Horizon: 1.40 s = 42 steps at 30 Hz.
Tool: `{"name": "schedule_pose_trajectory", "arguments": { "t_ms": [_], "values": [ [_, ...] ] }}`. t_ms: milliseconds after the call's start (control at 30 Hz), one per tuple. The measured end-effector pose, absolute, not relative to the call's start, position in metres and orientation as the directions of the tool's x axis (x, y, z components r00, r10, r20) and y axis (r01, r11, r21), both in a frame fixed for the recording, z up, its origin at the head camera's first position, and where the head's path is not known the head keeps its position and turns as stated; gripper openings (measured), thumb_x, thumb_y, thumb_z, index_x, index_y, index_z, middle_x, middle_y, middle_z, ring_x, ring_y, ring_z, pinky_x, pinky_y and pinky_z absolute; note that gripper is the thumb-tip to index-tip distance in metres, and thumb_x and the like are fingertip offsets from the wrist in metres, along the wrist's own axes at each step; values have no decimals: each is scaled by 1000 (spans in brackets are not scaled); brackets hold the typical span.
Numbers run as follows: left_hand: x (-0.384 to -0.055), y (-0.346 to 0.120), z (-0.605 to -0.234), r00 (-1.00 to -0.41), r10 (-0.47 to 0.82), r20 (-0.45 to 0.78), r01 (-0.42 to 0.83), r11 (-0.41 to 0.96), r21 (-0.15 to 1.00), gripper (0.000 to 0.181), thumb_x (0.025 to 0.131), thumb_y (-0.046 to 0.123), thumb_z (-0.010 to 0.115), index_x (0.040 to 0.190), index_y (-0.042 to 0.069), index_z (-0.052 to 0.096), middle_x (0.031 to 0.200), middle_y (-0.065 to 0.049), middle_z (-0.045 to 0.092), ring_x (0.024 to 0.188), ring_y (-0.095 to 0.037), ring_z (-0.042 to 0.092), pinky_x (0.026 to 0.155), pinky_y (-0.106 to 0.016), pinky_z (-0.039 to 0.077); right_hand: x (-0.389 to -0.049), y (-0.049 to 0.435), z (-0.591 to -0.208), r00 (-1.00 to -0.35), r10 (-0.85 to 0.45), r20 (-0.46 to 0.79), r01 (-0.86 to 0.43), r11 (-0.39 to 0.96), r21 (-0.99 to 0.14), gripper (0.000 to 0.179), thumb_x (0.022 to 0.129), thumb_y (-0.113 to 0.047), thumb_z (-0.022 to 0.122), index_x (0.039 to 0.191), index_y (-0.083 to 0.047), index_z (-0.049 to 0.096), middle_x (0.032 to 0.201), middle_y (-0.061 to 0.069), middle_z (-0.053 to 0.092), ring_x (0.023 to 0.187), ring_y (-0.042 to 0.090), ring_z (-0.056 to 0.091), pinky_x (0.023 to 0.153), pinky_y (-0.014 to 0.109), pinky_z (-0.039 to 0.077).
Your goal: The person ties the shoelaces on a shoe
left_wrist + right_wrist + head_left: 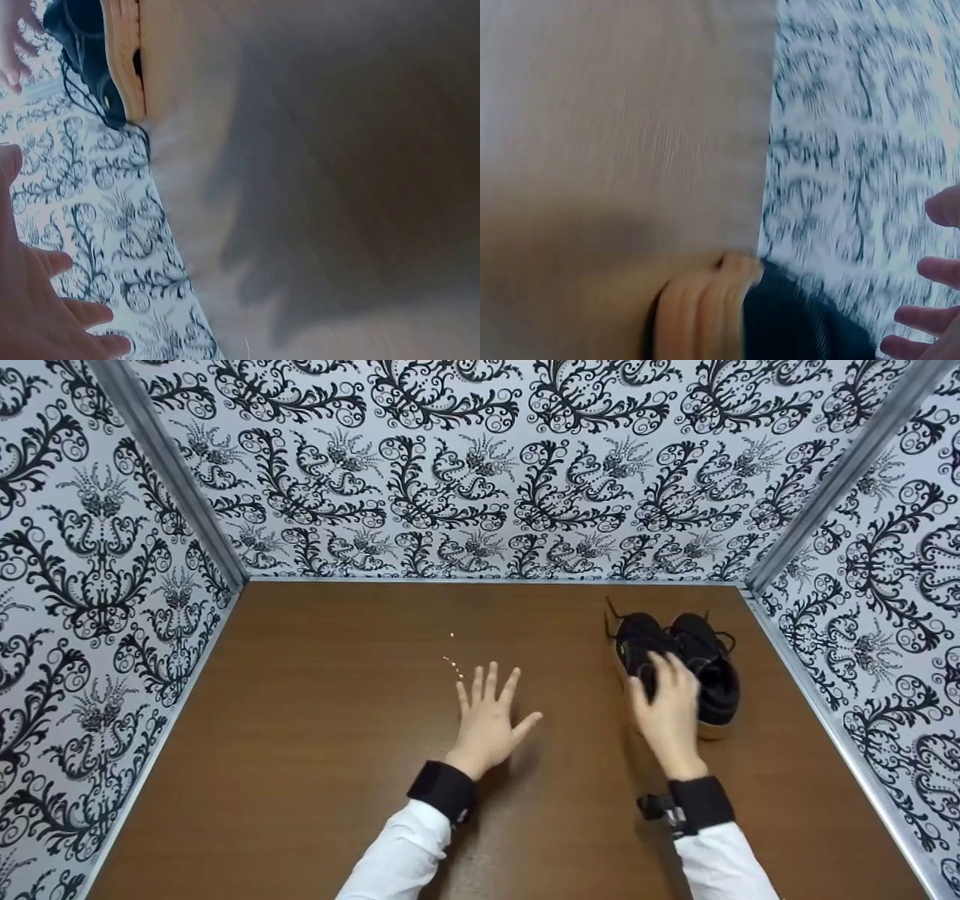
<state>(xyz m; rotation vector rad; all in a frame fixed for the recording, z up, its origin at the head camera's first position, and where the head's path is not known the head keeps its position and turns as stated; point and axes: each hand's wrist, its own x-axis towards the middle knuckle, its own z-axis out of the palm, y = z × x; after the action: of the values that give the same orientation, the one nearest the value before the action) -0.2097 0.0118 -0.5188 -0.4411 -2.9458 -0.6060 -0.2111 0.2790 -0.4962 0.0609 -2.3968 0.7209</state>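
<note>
A pair of black lace-up shoes [641,631] with tan soles stands side by side at the right of the brown table, toes toward the back wall. Over the shoes' near part hovers my right hand [667,716], its fingers spread and slightly bent; it overlaps them in the head view. In the right wrist view the fingers [930,319] are apart from the blurred shoe [795,322], holding nothing. My left hand [487,727] is spread above the middle of the table, casting a shadow, with nothing in it. Its fingers [86,311] also show in the left wrist view.
The brown table [337,697] is bounded by black-and-white patterned walls [450,472] at the back and both sides. Small pale marks [454,664] lie on the tabletop just beyond the left fingertips. Black bands [442,793] wrap both wrists over white sleeves.
</note>
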Motion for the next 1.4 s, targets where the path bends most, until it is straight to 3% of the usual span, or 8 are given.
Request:
{"name": "schedule_pose_trajectory", "arguments": {
  "t_ms": [233, 367, 500, 667, 1000, 1300, 1400],
  "values": [
    [-208, 52, -519, -940, 309, 144, 341, 857, 386, 78, 89, 67, 38, 152, 24, 19, 157, -16, 10, 144, -36, 6, 111, -62, 7, -192, 306, -504, -813, 312, 491, -110, 747, -656, 53, 92, -20, 60, 136, 2, 42, 139, 28, 36, 127, 45, 32, 101, 60, 28],
    [-208, 71, -518, -938, 326, 120, 345, 840, 420, 77, 90, 64, 40, 152, 24, 19, 157, -15, 10, 144, -35, 5, 112, -60, 8, -184, 309, -511, -811, 401, 426, -46, 682, -730, 54, 95, -24, 56, 138, 3, 38, 135, 28, 40, 123, 43, 39, 97, 57, 34],
    [-208, 85, -520, -938, 327, 117, 343, 818, 462, 75, 90, 63, 42, 151, 23, 21, 157, -15, 13, 144, -35, 8, 113, -58, 10, -181, 310, -517, -801, 492, 340, 45, 616, -787, 54, 96, -30, 52, 133, 8, 42, 126, 29, 46, 112, 42, 47, 93, 52, 38],
    [-206, 97, -526, -945, 308, 110, 319, 792, 521, 75, 91, 64, 40, 151, 22, 23, 156, -15, 16, 144, -34, 11, 114, -54, 13, -183, 312, -514, -805, 556, 210, 191, 576, -795, 63, 97, -43, 44, 126, 12, 48, 122, 34, 50, 113, 48, 46, 98, 54, 35],
    [-204, 99, -533, -957, 278, 82, 258, 686, 681, 71, 94, 57, 41, 150, 17, 25, 155, -16, 19, 144, -35, 14, 115, -50, 14, -193, 317, -504, -868, 474, -147, 408, 514, -754, 84, 96, -58, 19, 134, 14, 41, 137, 37, 37, 126, 52, 32, 107, 56, 26],
    [-198, 102, -539, -951, 300, 79, 237, 539, 808, 66, 96, 50, 44, 149, 15, 28, 155, -15, 22, 142, -34, 19, 112, -48, 24, -207, 317, -499, -847, 403, -346, 473, 276, -837, 77, 97, -53, 19, 147, 6, 19, 152, 30, 11, 140, 45, 11, 114, 51, 14],
    [-195, 102, -542, -948, 309, 74, 229, 502, 834, 64, 97, 48, 44, 149, 16, 27, 155, -14, 21, 142, -34, 18, 112, -50, 25, -208, 319, -497, -850, 348, -395, 476, 188, -859, 74, 97, -48, 22, 149, 3, 6, 155, 26, 2, 142, 41, 7, 114, 51, 16]
  ]
}}
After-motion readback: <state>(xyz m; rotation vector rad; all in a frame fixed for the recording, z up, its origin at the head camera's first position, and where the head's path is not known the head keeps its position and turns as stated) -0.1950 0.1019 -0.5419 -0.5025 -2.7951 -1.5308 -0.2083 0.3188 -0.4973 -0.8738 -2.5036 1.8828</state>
